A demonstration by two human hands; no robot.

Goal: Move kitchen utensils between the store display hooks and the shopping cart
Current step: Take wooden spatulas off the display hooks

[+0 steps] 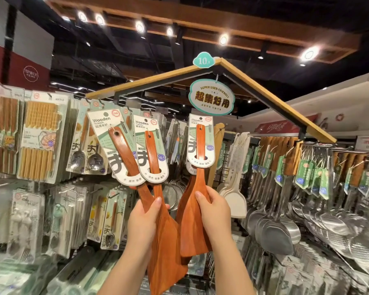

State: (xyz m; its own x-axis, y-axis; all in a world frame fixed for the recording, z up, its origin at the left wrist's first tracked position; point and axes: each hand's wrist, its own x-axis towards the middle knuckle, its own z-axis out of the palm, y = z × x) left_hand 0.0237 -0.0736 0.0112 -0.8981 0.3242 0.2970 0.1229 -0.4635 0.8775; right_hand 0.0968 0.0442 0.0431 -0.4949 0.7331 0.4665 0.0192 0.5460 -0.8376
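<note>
The person stands with both arms raised to the rack. The left hand [144,220] grips a pair of reddish-brown wooden turners [157,188] by their necks, thumb across the front. The right hand [214,211] is clamped the same way on a third reddish-brown wooden turner [198,182]; I cannot tell whether another sits behind it.

All of them stand close to upright, handles up and broad blades down past the wrists. The left pair fans out with its handles leaning up and left, while the right one runs straight up. Each handle wears a pale green and white cardboard sleeve [200,141] printed "Wooden".

The sleeve tops reach just under the black wire display hooks [99,102] on the wood-trimmed, roof-shaped frame [264,92]. Whether any sleeve is caught on a hook I cannot tell. The right sleeve's top is just below the oval green hanging sign [211,96].

A narrow gap lies between the two bundles. Carded packs of chopsticks [38,141] crowd the left side. A pale spatula [232,199] hangs just right of the right hand, with steel ladles and turners [277,228] beyond it.
</note>
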